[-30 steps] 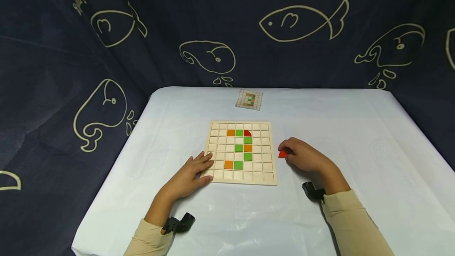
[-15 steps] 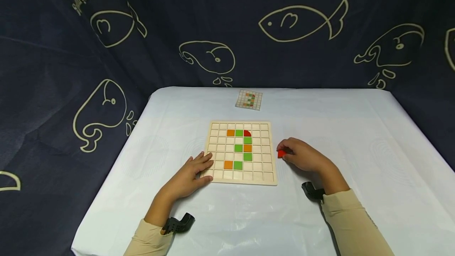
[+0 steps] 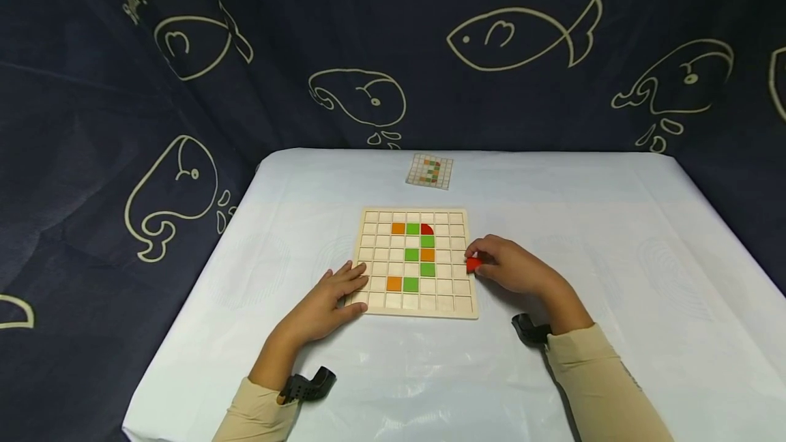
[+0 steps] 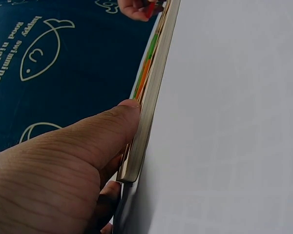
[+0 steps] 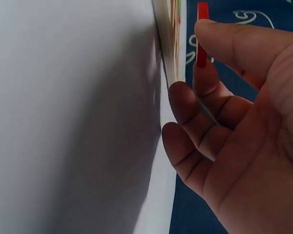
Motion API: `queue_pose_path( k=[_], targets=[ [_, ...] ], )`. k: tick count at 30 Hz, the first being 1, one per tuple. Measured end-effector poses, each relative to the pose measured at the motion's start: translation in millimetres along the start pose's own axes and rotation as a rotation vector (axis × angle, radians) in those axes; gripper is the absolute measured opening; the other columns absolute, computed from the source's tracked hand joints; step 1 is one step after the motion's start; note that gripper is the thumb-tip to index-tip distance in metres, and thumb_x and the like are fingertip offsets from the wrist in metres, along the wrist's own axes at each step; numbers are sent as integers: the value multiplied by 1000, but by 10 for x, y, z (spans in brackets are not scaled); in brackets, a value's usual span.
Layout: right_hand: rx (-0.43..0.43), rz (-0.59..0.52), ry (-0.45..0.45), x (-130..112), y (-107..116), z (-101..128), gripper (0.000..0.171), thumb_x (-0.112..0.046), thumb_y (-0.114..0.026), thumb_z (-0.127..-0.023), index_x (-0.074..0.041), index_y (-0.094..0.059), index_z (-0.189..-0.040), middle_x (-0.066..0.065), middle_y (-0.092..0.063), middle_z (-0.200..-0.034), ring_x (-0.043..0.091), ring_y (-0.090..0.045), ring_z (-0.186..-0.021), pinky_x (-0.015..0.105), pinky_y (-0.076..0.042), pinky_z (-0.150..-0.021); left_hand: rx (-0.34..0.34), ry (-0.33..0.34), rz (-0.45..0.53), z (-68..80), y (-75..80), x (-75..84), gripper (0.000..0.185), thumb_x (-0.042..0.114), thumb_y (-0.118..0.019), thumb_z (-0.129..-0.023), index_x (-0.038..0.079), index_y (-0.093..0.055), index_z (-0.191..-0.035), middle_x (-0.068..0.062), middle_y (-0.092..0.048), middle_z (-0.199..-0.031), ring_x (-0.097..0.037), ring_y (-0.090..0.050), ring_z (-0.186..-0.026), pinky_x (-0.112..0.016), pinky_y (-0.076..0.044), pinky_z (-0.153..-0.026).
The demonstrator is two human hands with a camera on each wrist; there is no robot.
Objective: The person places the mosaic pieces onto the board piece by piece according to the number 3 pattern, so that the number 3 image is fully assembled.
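Observation:
A square wooden grid board [image 3: 454, 304] lies on the table, with several orange and green square tiles and one red quarter-round tile [image 3: 426, 230] set in its cells. My left hand [image 3: 325, 302] rests on the board's left edge, fingers spread; the left wrist view shows its thumb [image 4: 122, 114] along the near edge. My right hand [image 3: 512, 266] pinches a red tile [image 5: 202, 36] between thumb and finger at the board's right edge. In the right wrist view the tile is seen edge-on, above the table, so its full outline is hidden.
A small pattern card [image 3: 430, 171] with a printed coloured grid lies behind the board. White cloth covers the table [image 3: 583, 210]. A dark curtain [image 3: 393, 33] with fish drawings hangs behind it. Both wrists carry black camera mounts.
My right hand has moved left with the red tile, from beside the board to over its right edge. My left hand has stayed in place.

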State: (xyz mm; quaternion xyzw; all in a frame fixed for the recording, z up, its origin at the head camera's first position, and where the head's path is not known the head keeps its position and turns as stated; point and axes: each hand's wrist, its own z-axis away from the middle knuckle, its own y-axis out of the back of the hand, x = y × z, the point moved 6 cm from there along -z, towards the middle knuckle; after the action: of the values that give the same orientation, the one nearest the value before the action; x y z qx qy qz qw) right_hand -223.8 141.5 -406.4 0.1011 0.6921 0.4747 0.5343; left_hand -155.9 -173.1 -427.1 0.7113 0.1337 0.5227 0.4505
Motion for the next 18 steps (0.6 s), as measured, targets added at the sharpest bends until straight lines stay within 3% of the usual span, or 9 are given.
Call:
queue_pose_path(
  k=[6, 13, 18],
  targets=[
    [-19, -16, 43, -134, -101, -84, 22, -1, -67, -90, -10, -66, -110, 2, -59, -97, 20, -52, -89, 38, -45, -80, -2, 0, 1, 1, -4, -10, 58, 30, -68, -96, 1, -52, -143, -9, -36, -156, -30, -19, -149, -60, -8, -117],
    [-42, -21, 95, -301, -206, -161, 22, -1, -65, -90, -11, -67, -109, 0, -60, -100, 19, -53, -91, 37, -45, -81, -4, 2, -2, -1, -3, -15, 57, 30, -68, -96, 1, -52, -143, -9, -37, -156, -30, -19, -149, -59, -8, -118],
    [-67, -19, 84, -364, -282, -194, 22, -2, -65, -90, -11, -67, -111, -2, -60, -98, 18, -51, -90, 36, -45, -80, -6, 5, -3, -2, 1, -9, 58, 29, -68, -96, 1, -52, -143, -9, -36, -156, -30, -19, -149, -59, -8, -118]
  ],
)
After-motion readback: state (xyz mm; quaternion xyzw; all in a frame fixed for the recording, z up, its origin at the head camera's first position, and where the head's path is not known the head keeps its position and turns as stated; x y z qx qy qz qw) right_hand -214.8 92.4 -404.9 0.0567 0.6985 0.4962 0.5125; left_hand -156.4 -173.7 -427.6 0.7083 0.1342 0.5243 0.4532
